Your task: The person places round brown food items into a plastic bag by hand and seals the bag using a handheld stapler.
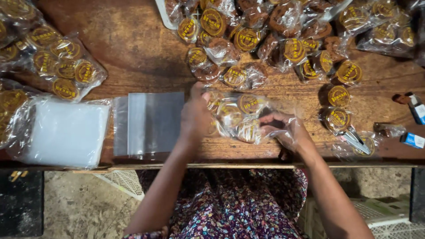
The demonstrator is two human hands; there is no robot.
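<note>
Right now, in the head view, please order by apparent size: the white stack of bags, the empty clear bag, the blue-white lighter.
1. white stack of bags, largest.
2. empty clear bag, smaller, though overlapping sheets blur its edges.
3. blue-white lighter, smallest.

A single head-worn view looks almost straight down onto a wooden table (133, 48), the lens sitting above its near edge, so the far side of the table lies at the top of the frame and the wearer's lap and the floor fill the bottom. It hangs close enough that the table runs past both side edges, with the forearms reaching up from below that near edge towards the middle of the table
</note>
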